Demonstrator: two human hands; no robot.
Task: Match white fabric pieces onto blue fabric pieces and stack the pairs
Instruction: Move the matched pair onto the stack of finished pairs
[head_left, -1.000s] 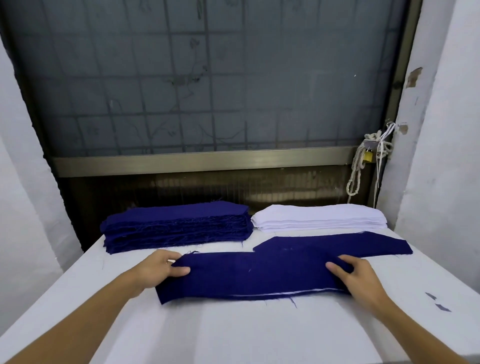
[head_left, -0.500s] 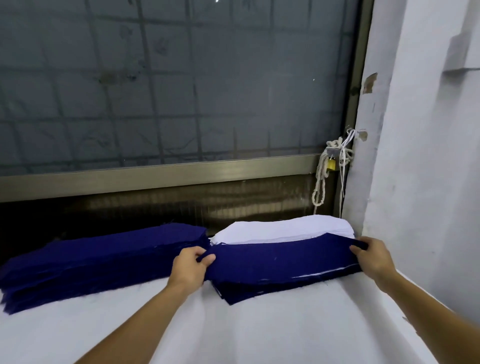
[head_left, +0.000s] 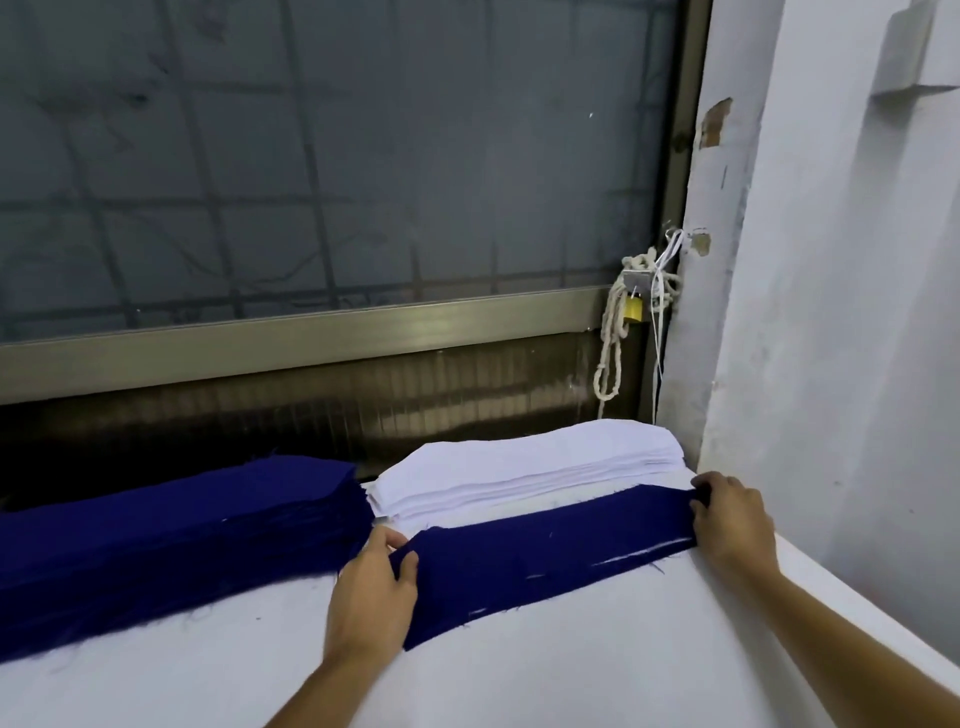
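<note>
The left hand (head_left: 370, 597) pinches the near end of a blue fabric piece (head_left: 545, 556) and the right hand (head_left: 727, 514) grips its far end, by the right edge of the surface (head_left: 571, 675). Behind it lies the white stack (head_left: 524, 473), beside it the blue stack (head_left: 171, 540), under a window (head_left: 332, 156).

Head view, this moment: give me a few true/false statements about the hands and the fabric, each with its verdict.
1. The left hand and right hand each hold an end of one blue piece. True.
2. The white stack lies left of the blue stack. False: it lies to its right.
3. A white piece covers the held blue piece. False: its top is blue; only thin white slivers show at the near edge.
4. A padlock hangs beside the rope. True.
</note>
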